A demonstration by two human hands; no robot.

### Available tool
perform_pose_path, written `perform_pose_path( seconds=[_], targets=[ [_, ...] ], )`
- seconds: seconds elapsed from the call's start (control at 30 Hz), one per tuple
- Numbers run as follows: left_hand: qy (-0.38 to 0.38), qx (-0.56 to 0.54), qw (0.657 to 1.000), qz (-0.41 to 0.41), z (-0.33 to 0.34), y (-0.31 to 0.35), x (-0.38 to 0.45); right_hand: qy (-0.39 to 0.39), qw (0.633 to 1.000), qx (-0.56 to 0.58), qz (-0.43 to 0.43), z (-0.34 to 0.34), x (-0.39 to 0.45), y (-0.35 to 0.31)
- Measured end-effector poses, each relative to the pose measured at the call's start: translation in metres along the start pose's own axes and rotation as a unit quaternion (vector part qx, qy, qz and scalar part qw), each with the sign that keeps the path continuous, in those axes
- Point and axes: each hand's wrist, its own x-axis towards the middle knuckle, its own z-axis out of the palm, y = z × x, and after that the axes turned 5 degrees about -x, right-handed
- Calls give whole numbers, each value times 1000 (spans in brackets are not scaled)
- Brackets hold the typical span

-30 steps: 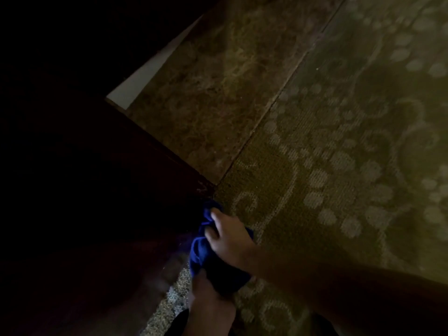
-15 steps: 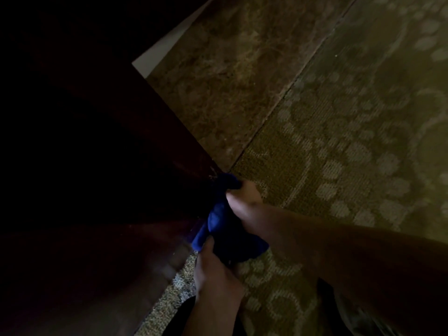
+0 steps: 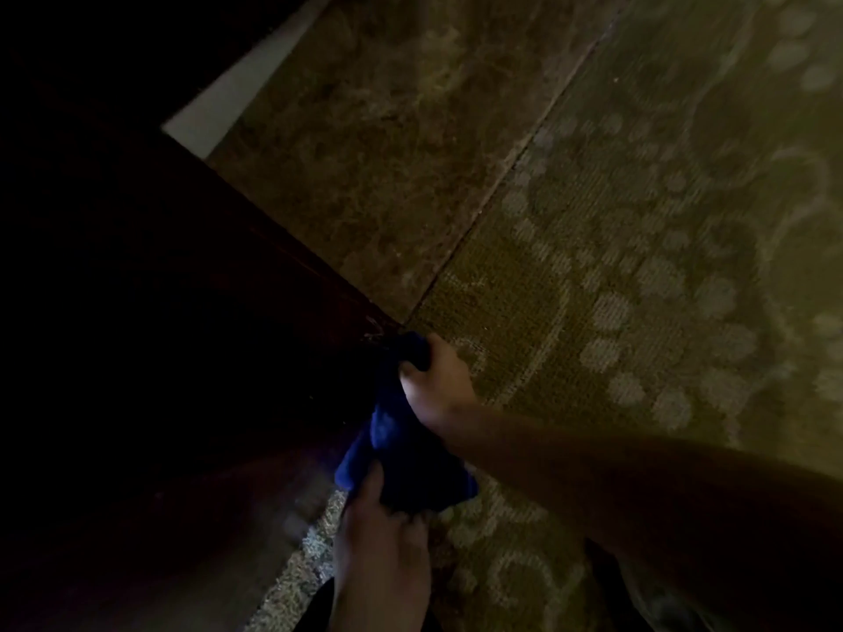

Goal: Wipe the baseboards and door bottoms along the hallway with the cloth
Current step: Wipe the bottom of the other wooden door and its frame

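Observation:
A dark blue cloth [image 3: 401,453] is bunched against the bottom corner of a dark wooden door frame [image 3: 292,285] where it meets the floor. My right hand [image 3: 433,380] grips the cloth's upper end at that corner. My left hand [image 3: 383,531] grips the cloth's lower end from below. The dark wood to the left is deep in shadow, so its surface and the baseboard are hard to make out.
A brown marble threshold [image 3: 387,143] lies beyond the corner, with a pale strip [image 3: 228,98] along its far left edge. Patterned olive carpet [image 3: 661,275] covers the floor to the right and below. The whole scene is dim.
Both hands and the cloth have slid up along the dark wood from lower down to the corner at the marble threshold. The view has shifted slightly too.

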Motion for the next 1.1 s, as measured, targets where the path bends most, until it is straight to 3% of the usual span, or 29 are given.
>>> perform_pose_path(
  seconds=[0.13, 0.3, 0.4, 0.53, 0.6, 0.67, 0.77, 0.93, 1.0, 1.1],
  targets=[
    [6, 12, 999, 51, 15, 10, 9, 20, 999, 12, 33, 4, 28, 7],
    [20, -5, 1000, 21, 30, 11, -14, 39, 997, -47, 54, 1, 31, -4],
    [-4, -7, 999, 53, 39, 15, -22, 46, 998, -50, -15, -11, 22, -30],
    [-26, -17, 994, 105, 44, 20, -36, 46, 977, -6, -207, -24, -10, -61],
    [-39, -26, 992, 121, 41, 15, -33, 34, 971, 4, -237, -29, -17, -61],
    [-55, -33, 994, 94, 40, 14, -31, 17, 977, -2, -211, -28, -8, -44],
    [-1, -10, 1000, 22, 40, 12, -22, -10, 993, -69, -99, -17, 14, -18],
    [18, -12, 999, 30, 50, 15, -15, 36, 995, -86, -33, -14, 29, -30],
    [-5, -36, 999, 36, 58, 14, -25, 67, 993, -68, -73, -22, 20, -48],
    [-71, -67, 991, 95, 74, 26, -34, 77, 976, -3, -206, -39, 10, -89]
  ],
)
